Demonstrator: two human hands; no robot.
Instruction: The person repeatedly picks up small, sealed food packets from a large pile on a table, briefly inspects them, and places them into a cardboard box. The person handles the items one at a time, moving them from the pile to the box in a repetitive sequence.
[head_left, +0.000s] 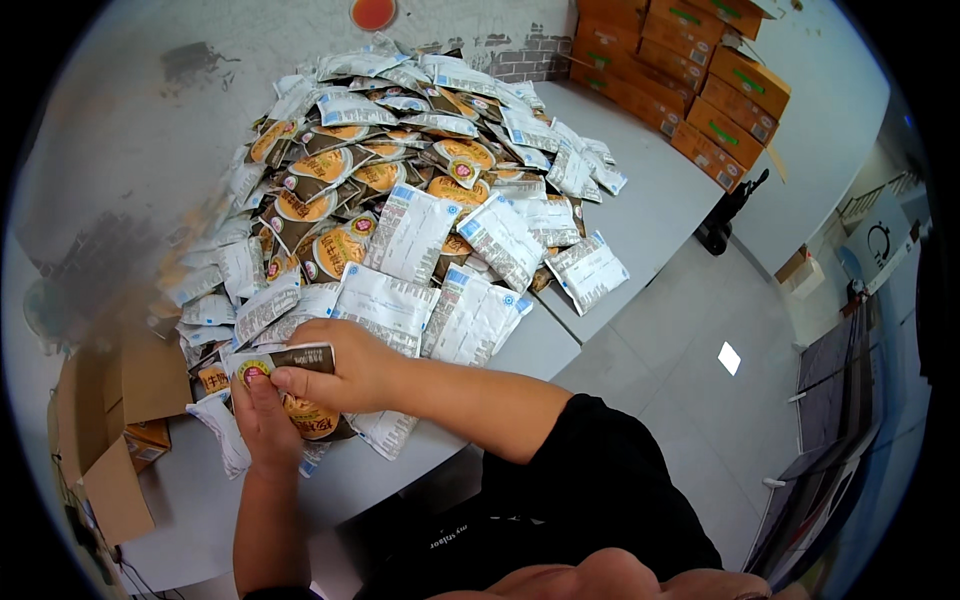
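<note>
Both of my hands are closed on a brown-and-orange food packet (312, 418) near the front left of the table. My left hand (266, 425) grips its left side, thumb on the printed face. From the right, my right hand (350, 372) holds the upper part, with its thumb laid across the front. Part of the packet is hidden behind my fingers. Just beyond my hands rises a big heap of similar packets (385, 300), some showing white printed backs, others brown fronts with orange bowl pictures. One white-backed packet (222, 430) lies beside my left hand.
An opened cardboard carton (150, 370) stands at the left, with a packet visible inside. Stacked orange-brown cartons (690, 70) sit at the back right. A grey-white table (640, 150) carries the heap. Near its right edge is a black object (720, 225).
</note>
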